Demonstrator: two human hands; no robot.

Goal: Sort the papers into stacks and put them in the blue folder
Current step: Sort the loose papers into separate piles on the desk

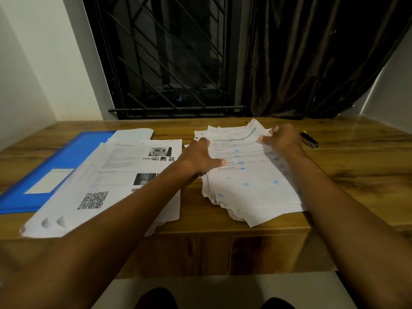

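Note:
A loose pile of white papers with blue dots [249, 186] lies on the right half of the wooden desk [356, 166]. My left hand [198, 158] grips the pile's left edge, thumb on top of the sheets. My right hand [282, 138] pinches the far right corner of the top sheets. A second stack of printed papers with photos and a QR code [116, 179] lies to the left, partly covering the blue folder [55, 166] at the desk's left side.
A dark stapler with a yellow tip [308, 139] lies beyond my right hand. A barred window and a brown curtain stand behind the desk. The left paper stack overhangs the desk's front edge. My feet show on the floor below.

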